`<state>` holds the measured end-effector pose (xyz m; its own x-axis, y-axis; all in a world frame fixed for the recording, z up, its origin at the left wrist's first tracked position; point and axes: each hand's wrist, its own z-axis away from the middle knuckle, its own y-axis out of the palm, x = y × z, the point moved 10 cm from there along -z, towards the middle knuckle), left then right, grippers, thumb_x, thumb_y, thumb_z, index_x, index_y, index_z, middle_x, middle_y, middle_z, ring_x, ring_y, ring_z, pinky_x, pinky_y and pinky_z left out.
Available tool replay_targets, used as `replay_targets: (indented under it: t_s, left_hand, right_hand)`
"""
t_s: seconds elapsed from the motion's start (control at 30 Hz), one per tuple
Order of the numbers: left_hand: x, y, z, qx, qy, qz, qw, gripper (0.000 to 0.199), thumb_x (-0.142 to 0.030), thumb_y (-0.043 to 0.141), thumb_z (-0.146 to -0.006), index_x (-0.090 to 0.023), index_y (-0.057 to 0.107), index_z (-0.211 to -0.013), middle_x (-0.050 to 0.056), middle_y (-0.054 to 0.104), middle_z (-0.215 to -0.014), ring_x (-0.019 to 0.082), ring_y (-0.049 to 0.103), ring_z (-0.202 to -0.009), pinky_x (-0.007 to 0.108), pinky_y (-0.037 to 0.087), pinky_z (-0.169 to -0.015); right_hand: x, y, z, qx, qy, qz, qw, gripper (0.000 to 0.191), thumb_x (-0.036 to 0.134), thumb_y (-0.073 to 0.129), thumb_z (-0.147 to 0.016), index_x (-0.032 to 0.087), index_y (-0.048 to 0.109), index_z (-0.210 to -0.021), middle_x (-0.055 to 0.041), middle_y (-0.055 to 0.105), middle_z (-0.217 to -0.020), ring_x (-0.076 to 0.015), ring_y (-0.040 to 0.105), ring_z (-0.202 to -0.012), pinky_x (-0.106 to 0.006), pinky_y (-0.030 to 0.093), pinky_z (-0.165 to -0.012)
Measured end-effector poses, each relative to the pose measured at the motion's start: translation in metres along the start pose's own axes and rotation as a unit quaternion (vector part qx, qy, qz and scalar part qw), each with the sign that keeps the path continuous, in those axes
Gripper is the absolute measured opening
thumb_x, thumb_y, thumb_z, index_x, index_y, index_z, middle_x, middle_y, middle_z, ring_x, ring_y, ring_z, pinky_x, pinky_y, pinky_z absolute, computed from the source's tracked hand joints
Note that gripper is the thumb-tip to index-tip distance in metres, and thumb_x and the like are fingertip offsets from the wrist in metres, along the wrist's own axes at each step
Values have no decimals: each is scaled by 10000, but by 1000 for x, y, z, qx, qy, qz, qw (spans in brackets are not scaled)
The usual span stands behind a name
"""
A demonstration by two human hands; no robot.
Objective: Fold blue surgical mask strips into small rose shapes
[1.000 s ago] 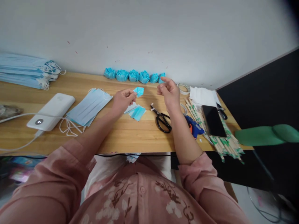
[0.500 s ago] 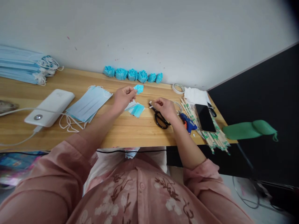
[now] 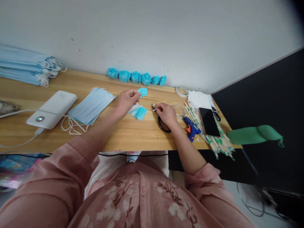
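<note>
The wooden table (image 3: 128, 136) carries everything; the black-handled scissors (image 3: 163, 126) lying on it serve as reference. Well left of the scissors and beyond them sits a thick stack of masks (image 3: 21, 66). Beyond the scissors, six blue flowers (image 3: 136, 77) stand in a row. To their right, the green bottle (image 3: 254, 135) lies well apart, past a bundle of wrapped sticks (image 3: 219, 145) with a phone (image 3: 209, 122) on top. To their left lie loose masks (image 3: 92, 106) and, farther left, a white power bank (image 3: 53, 107).

The right hand (image 3: 167, 114) covers part of the scissors, its fingers drawn together at the blade end; whether they grip anything cannot be told. The left hand (image 3: 127, 99) is left of the scissors and a little beyond, thumb and forefinger pinching a folded blue piece (image 3: 142, 91). Just right of the scissors is the blue glue gun (image 3: 191, 128). Cut blue pieces (image 3: 140, 113) lie near the scissors, on their left. Smallest, white strips (image 3: 154, 110) show at the scissors' blade end, beside the right fingertips.
</note>
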<state>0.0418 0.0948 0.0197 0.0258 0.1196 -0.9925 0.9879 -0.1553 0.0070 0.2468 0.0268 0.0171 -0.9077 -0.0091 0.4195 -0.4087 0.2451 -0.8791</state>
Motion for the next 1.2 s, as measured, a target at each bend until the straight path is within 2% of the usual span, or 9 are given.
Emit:
replay_targets:
  t_s: [0.33,0.43,0.5,0.6,0.67,0.73,0.9,1.03,1.2]
  left_hand:
    - [3,4,1,18,-26,44,999,245,-298,645,-812,-183,552,-617,-23,571,-596,68,460,-507,221,377,-528]
    - [3,3,2,15,-34,60,998,251,-304,644,-802,-183,545,-605,-21,568,-599,66,454,-505,223,377,-527]
    - [1,4,4,15,-40,65,997,245,-300,642,-789,-183,546,-597,-21,565,-596,68,455,-514,225,381,-535]
    - [-4,7,9,18,-42,71,996,224,-296,650,-765,-185,553,-597,-23,564,-590,74,467,-528,230,391,-546]
    - [-9,9,12,19,-42,73,996,222,-305,653,-759,-187,553,-599,-25,560,-579,77,468,-524,234,393,-545]
    - [-12,11,14,20,-41,76,996,234,-318,656,-759,-190,548,-597,-26,557,-569,78,463,-514,238,390,-539]
    - [-12,11,16,13,-49,71,996,217,-297,653,-756,-194,543,-600,-32,543,-551,81,453,-510,240,379,-532]
    - [-10,14,17,21,-51,56,997,240,-307,652,-766,-196,529,-591,-40,519,-534,80,438,-504,240,369,-531]
    - [-7,17,18,25,-59,56,996,234,-312,649,-760,-197,528,-596,-43,520,-537,80,426,-509,236,361,-532]
  right_hand:
    - [-34,10,-3,-22,92,-197,976,150,326,584,-860,210,632,-777,-31,725,-754,-177,626,-680,-300,469,-671]
    - [-31,-5,3,-67,107,-225,966,166,348,560,-876,221,613,-783,-29,720,-759,-182,625,-687,-304,481,-654]
    - [-12,-28,10,-120,75,-201,969,177,376,575,-894,224,641,-833,-35,733,-808,-184,626,-700,-316,482,-667]
    - [41,-62,20,-176,-56,-153,971,170,354,552,-950,241,671,-907,-53,734,-880,-189,621,-723,-350,500,-718]
    - [72,-75,24,-206,-139,-127,960,156,312,539,-969,252,671,-911,-69,724,-897,-215,638,-816,-380,506,-784]
    - [89,-79,22,-233,-182,-100,950,156,279,526,-975,265,665,-907,-72,717,-893,-230,646,-863,-407,505,-829]
    - [88,-61,8,-257,-198,-52,945,170,239,503,-962,275,659,-902,-79,716,-871,-242,653,-869,-434,502,-835]
    - [87,-54,12,-285,-224,-3,932,191,202,500,-955,280,666,-901,-69,714,-843,-229,658,-837,-410,506,-798]
    - [96,-59,22,-351,-274,42,894,159,125,547,-925,256,635,-910,-31,703,-799,-191,658,-784,-350,497,-729]
